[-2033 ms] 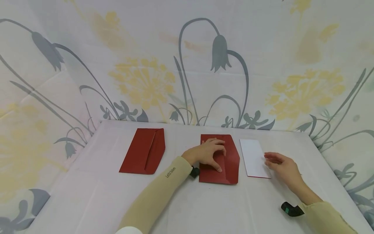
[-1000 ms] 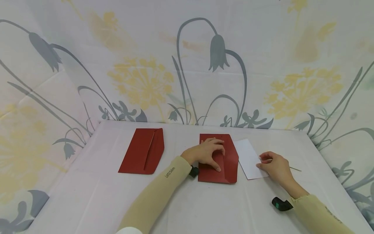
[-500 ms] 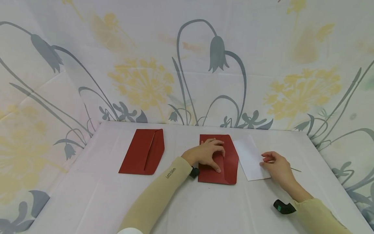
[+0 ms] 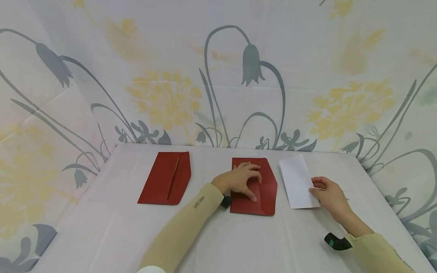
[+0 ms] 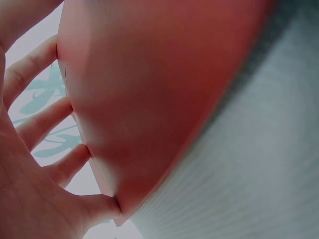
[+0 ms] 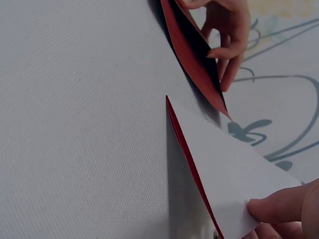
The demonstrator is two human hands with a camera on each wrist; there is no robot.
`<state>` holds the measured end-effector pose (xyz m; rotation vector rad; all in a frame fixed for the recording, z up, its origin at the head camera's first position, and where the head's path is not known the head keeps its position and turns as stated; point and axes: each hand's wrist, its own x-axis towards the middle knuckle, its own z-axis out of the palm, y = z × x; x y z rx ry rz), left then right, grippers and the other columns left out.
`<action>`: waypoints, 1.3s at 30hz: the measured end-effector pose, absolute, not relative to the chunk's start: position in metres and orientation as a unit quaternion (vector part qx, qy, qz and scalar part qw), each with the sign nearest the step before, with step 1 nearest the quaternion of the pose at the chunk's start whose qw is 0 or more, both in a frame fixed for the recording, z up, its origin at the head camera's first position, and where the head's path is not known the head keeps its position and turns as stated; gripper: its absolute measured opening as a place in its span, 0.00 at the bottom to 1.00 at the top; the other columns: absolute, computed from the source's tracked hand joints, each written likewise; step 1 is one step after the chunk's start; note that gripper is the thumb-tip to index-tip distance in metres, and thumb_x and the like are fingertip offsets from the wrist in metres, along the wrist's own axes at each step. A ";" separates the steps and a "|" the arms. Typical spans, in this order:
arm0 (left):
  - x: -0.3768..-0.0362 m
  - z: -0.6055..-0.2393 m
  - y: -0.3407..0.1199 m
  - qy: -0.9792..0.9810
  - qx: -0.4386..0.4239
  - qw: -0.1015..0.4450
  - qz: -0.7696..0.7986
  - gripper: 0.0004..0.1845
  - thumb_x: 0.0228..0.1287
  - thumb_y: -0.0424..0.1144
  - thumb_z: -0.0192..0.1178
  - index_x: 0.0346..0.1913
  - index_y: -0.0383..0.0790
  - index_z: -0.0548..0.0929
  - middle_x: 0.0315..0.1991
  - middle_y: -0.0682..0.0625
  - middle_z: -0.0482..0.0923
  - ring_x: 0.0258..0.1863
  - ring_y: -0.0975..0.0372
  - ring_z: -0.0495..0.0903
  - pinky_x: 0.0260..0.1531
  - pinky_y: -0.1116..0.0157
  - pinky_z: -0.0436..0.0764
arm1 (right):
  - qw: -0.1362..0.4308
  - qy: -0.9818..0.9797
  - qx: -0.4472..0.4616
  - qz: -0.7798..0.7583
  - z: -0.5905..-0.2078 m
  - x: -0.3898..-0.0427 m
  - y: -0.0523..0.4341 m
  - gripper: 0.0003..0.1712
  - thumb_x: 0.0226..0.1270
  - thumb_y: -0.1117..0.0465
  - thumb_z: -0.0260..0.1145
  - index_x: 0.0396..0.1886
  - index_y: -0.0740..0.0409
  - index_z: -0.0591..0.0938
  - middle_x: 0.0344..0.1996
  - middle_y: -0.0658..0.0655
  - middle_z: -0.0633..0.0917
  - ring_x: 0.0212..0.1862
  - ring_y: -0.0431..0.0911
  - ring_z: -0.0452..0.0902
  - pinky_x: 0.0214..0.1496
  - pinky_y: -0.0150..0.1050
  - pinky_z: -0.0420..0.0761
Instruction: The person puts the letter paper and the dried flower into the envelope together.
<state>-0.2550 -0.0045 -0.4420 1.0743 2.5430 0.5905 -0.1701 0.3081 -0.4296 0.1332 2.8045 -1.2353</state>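
A red envelope (image 4: 268, 187) lies at the table's middle. My left hand (image 4: 247, 180) rests on it with bent fingers and holds its flap raised. In the left wrist view the fingertips (image 5: 75, 159) grip the edge of the lifted red envelope (image 5: 159, 89). To its right, my right hand (image 4: 319, 187) pinches the right edge of a white card (image 4: 297, 180). In the right wrist view the white card (image 6: 224, 154) is tilted off the table and shows a red underside, with my right fingertip (image 6: 269, 209) on its corner. The red envelope (image 6: 194, 55) stands just beyond it.
A second red envelope (image 4: 165, 178) lies flat at the left of the white table (image 4: 218, 235), its flap folded. A flower-printed cloth (image 4: 218, 76) hangs behind and to both sides. A black camera (image 4: 336, 242) sits on my right wrist.
My right hand took hold of the white card, swung it toward the red envelope, then drew it back right and lifted it. My left hand has stayed on the envelope.
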 end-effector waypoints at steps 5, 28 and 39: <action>-0.254 -0.442 -0.005 0.889 0.374 0.159 0.210 0.25 0.47 0.58 0.78 0.46 0.58 0.79 0.76 0.55 0.55 0.76 0.50 0.46 0.66 0.34 0.53 | 0.028 0.905 0.034 -0.423 -0.431 -0.170 0.308 0.28 0.71 0.66 0.59 0.67 0.69 0.66 0.60 0.74 0.75 0.57 0.64 0.75 0.38 0.25 0.76; -0.254 -0.442 -0.005 0.890 0.372 0.160 0.210 0.26 0.46 0.59 0.78 0.46 0.59 0.78 0.76 0.56 0.55 0.77 0.51 0.45 0.67 0.34 0.53 | -0.010 0.892 0.008 -0.452 -0.417 -0.168 0.304 0.27 0.67 0.68 0.65 0.65 0.69 0.74 0.59 0.73 0.75 0.39 0.28 0.77 0.37 0.28 0.82; -0.254 -0.443 -0.005 0.890 0.370 0.160 0.212 0.25 0.46 0.59 0.78 0.45 0.59 0.79 0.76 0.56 0.55 0.77 0.51 0.45 0.66 0.34 0.54 | -0.006 0.875 -0.001 -0.483 -0.411 -0.166 0.295 0.28 0.68 0.66 0.67 0.66 0.69 0.72 0.61 0.72 0.73 0.42 0.29 0.78 0.40 0.28 0.82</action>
